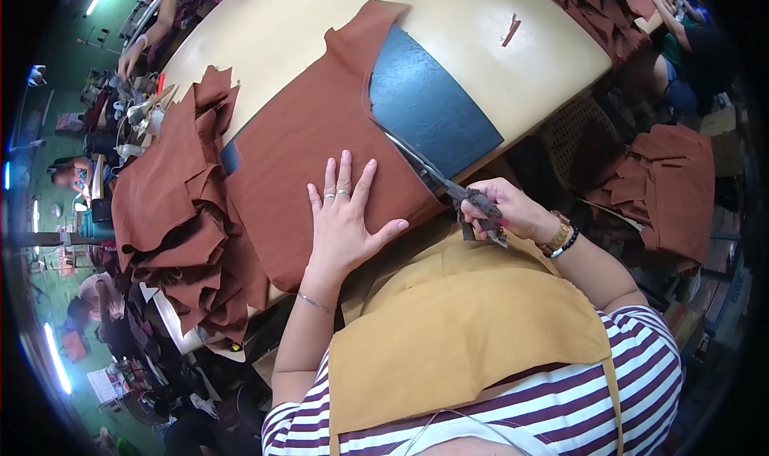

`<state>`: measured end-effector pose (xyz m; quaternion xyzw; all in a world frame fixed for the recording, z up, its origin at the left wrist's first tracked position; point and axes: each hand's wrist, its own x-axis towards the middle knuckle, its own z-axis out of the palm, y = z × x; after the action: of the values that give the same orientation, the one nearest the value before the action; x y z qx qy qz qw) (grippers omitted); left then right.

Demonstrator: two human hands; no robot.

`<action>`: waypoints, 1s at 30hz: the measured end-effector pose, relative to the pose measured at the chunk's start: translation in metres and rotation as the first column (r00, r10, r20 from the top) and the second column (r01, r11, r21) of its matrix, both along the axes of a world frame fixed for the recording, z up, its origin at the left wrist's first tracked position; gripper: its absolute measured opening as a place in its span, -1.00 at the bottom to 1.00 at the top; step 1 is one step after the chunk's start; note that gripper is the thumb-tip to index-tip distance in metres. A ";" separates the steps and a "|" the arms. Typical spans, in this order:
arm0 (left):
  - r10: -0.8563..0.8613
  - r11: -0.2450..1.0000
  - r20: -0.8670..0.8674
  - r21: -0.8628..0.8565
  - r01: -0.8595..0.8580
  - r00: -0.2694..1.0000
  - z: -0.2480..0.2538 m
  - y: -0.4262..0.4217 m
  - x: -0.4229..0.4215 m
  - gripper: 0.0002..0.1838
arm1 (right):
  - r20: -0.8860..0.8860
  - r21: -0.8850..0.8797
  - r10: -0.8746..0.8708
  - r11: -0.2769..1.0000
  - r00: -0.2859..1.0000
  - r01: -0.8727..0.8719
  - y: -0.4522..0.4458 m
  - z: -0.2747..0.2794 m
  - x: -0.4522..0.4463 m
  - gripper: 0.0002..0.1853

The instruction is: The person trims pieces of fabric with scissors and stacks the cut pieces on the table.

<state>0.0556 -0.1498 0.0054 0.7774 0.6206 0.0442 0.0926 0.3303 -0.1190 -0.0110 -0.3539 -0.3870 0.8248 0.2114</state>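
Note:
Spread fingers and palm of my left hand (344,215) lie flat on a large piece of rust-brown cloth (300,147). The cloth rests over a dark blue board (432,95) on the cream table. My right hand (505,207) is wrapped round the dark, cloth-bound handles of a pair of scissors (412,153). The long blades lie along the cloth's right edge, over the board, pointing away from me. How far the blades are apart is hard to tell.
Crumpled rust cloth (172,191) is heaped at the table's left edge. More cloth (597,11) lies at the far right corner, and another stack (665,183) beyond the right edge. A small scrap (511,30) lies on the table (473,3). Other people work around.

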 end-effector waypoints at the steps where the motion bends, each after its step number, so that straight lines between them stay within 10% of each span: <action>1: 0.001 1.000 -0.002 0.006 -0.001 1.000 -0.001 0.000 0.000 0.03 | 0.001 0.005 0.007 1.000 1.000 -0.007 0.000 0.000 0.001 -0.84; 20: -0.003 1.000 0.111 0.019 0.001 0.994 0.017 0.004 -0.008 -0.22 | -0.034 0.045 0.010 0.999 0.999 -0.008 -0.004 -0.007 0.003 -0.83; 30: 0.074 0.995 -0.047 0.067 -0.071 0.996 -0.003 0.025 -0.043 0.01 | -0.056 0.017 -0.030 0.999 0.998 0.031 -0.003 -0.011 -0.001 -0.75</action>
<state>0.0128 -0.1249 0.0022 0.7577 0.6489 0.0486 0.0504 0.3295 -0.1221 -0.0216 -0.3346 -0.3827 0.8277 0.2379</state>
